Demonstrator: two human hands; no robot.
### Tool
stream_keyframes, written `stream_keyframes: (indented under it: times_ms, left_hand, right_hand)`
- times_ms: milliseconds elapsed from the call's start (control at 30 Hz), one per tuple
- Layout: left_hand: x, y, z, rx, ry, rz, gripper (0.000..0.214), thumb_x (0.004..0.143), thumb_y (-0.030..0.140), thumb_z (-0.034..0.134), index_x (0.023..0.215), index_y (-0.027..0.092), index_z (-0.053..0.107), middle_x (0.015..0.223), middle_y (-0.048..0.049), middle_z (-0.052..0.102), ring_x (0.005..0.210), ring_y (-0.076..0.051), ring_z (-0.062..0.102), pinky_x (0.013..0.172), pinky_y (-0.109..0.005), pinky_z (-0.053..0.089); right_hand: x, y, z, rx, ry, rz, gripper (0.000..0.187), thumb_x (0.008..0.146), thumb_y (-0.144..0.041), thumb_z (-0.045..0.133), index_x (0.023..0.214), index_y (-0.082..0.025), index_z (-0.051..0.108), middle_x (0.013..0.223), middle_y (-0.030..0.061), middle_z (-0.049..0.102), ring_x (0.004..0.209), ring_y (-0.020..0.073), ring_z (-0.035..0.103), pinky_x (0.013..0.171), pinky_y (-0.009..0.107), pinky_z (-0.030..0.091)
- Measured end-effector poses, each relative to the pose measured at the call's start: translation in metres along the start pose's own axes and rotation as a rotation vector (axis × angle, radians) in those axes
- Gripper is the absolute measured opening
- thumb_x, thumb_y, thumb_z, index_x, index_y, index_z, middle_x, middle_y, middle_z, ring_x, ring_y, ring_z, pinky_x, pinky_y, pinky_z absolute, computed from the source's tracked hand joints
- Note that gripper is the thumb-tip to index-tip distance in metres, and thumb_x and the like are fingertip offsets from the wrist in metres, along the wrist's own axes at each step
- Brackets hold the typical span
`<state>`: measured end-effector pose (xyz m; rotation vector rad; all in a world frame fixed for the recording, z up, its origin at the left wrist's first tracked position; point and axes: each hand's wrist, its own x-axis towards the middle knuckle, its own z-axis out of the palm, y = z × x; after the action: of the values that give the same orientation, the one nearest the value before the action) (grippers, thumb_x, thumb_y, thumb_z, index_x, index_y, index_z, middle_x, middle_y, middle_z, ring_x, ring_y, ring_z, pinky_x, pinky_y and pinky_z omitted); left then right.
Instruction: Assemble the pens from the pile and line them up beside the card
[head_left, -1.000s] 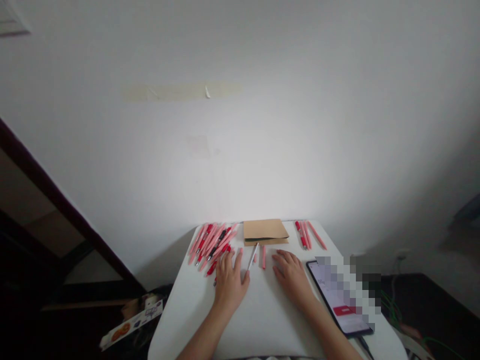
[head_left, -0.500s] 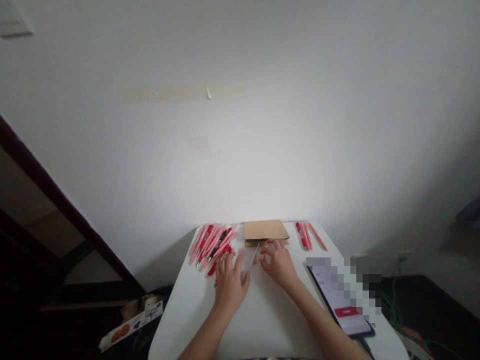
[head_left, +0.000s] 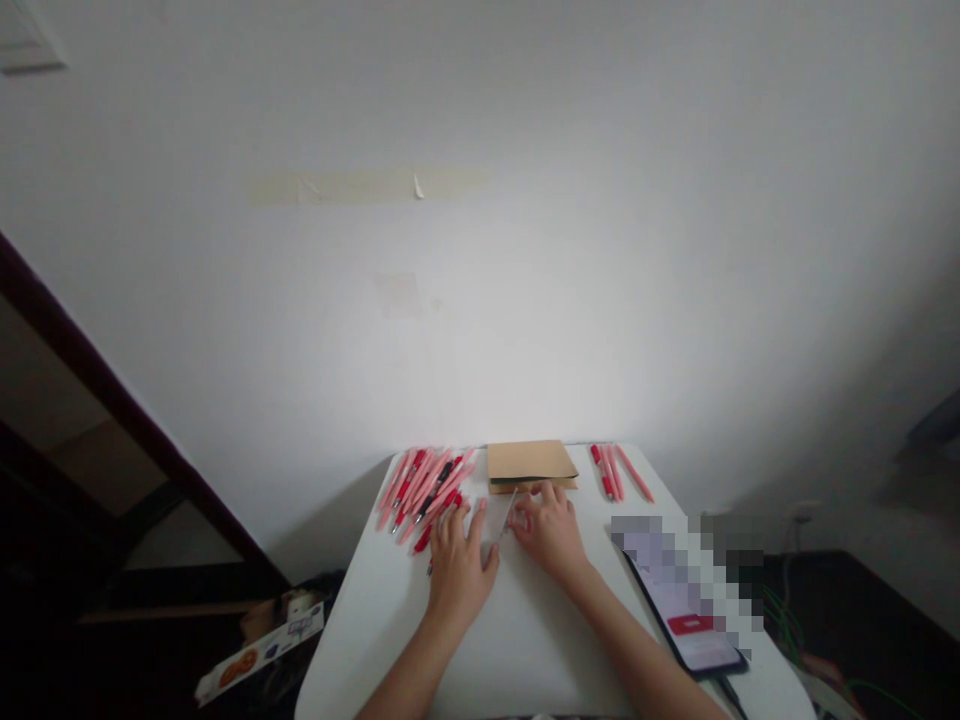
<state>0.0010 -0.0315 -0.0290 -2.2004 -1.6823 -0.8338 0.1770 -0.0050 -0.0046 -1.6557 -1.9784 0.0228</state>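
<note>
My left hand (head_left: 459, 560) lies palm down on the white table (head_left: 517, 640), its fingers spread beside a heap of pens (head_left: 424, 490) in pink, red and black. Between my hands is a thin, see-through piece (head_left: 507, 515) with a straight pale edge; its exact kind is unclear. The left thumb and forefinger lie along its left side. My right hand (head_left: 551, 530) is curled, with thumb and forefinger pinched at the piece's right edge. Just beyond the right fingers rests a brown cardboard box or notebook (head_left: 532, 460).
Several pink and red pens (head_left: 615, 473) lie at the back right. A phone (head_left: 679, 610) with a cable sits near the right table edge. Behind the table rises a white wall (head_left: 525, 300). A printed carton (head_left: 262, 655) is on the lower left, below the table.
My right hand has moved slightly left and its thumb and forefinger have closed at the see-through piece's edge. My left hand stays almost still.
</note>
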Motion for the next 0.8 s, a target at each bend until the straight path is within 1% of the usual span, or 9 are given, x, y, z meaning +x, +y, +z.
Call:
stream_keyframes:
  times_ms: [100, 200, 333, 433, 567, 667, 800]
  left_hand:
    - [0.000, 0.000, 0.001, -0.003, 0.001, 0.003, 0.055, 0.087, 0.028, 0.058, 0.141, 0.025, 0.050, 0.130, -0.0119, 0.055, 0.125, -0.031, 0.047, 0.111, -0.052, 0.035]
    - [0.000, -0.001, 0.001, -0.001, 0.007, 0.010, 0.055, 0.086, 0.028, 0.059, 0.141, 0.024, 0.050, 0.130, -0.0123, 0.056, 0.125, -0.031, 0.047, 0.110, -0.053, 0.036]
    - [0.002, 0.000, 0.000, 0.001, 0.025, 0.016, 0.052, 0.085, 0.027, 0.061, 0.137, 0.023, 0.054, 0.129, -0.0124, 0.056, 0.124, -0.031, 0.048, 0.110, -0.055, 0.036]
    - [0.006, 0.004, -0.002, 0.005, 0.029, 0.041, 0.044, 0.084, 0.028, 0.064, 0.127, 0.022, 0.060, 0.128, -0.0123, 0.056, 0.124, -0.032, 0.048, 0.109, -0.056, 0.037]
    - [0.014, 0.011, -0.004, 0.007, -0.002, 0.069, 0.028, 0.084, 0.027, 0.064, 0.112, 0.025, 0.066, 0.127, -0.0101, 0.057, 0.126, -0.033, 0.047, 0.108, -0.059, 0.038]
    - [0.021, 0.018, -0.003, 0.002, -0.030, 0.079, 0.019, 0.085, 0.027, 0.064, 0.103, 0.025, 0.068, 0.126, -0.0099, 0.057, 0.126, -0.034, 0.047, 0.106, -0.061, 0.039]
    - [0.030, 0.024, 0.000, -0.041, -0.046, 0.097, 0.016, 0.085, 0.020, 0.063, 0.098, 0.026, 0.071, 0.123, -0.0098, 0.056, 0.124, -0.032, 0.049, 0.104, -0.060, 0.041]
  right_hand:
    - [0.000, -0.002, -0.001, 0.008, 0.001, -0.002, 0.011, 0.081, -0.030, 0.071, 0.090, -0.028, 0.075, 0.115, 0.0110, 0.060, 0.108, 0.0307, 0.051, 0.089, 0.042, 0.045]
    - [0.000, -0.001, 0.000, 0.030, 0.013, 0.002, 0.013, 0.080, -0.028, 0.072, 0.092, -0.026, 0.074, 0.115, 0.0116, 0.059, 0.109, 0.0305, 0.051, 0.090, 0.042, 0.046]
    - [-0.001, 0.010, -0.001, 0.092, 0.096, -0.003, 0.019, 0.080, -0.024, 0.069, 0.099, -0.024, 0.071, 0.113, 0.0112, 0.058, 0.110, 0.0291, 0.051, 0.091, 0.042, 0.047]
    - [-0.004, 0.023, -0.004, 0.122, 0.171, -0.034, 0.020, 0.082, -0.023, 0.066, 0.102, -0.023, 0.070, 0.113, 0.0105, 0.056, 0.110, 0.0279, 0.051, 0.091, 0.041, 0.048]
    - [-0.013, 0.036, -0.008, 0.071, 0.229, -0.003, 0.022, 0.081, -0.020, 0.066, 0.103, -0.021, 0.069, 0.112, 0.0116, 0.057, 0.108, 0.0289, 0.052, 0.092, 0.042, 0.048]
    - [-0.018, 0.038, -0.006, 0.022, 0.209, 0.014, 0.020, 0.080, -0.018, 0.066, 0.099, -0.020, 0.071, 0.112, 0.0126, 0.060, 0.108, 0.0304, 0.052, 0.091, 0.042, 0.047]
    - [-0.021, 0.037, -0.002, -0.007, 0.173, 0.033, 0.017, 0.079, -0.017, 0.066, 0.095, -0.021, 0.073, 0.112, 0.0139, 0.062, 0.109, 0.0315, 0.052, 0.090, 0.042, 0.046]
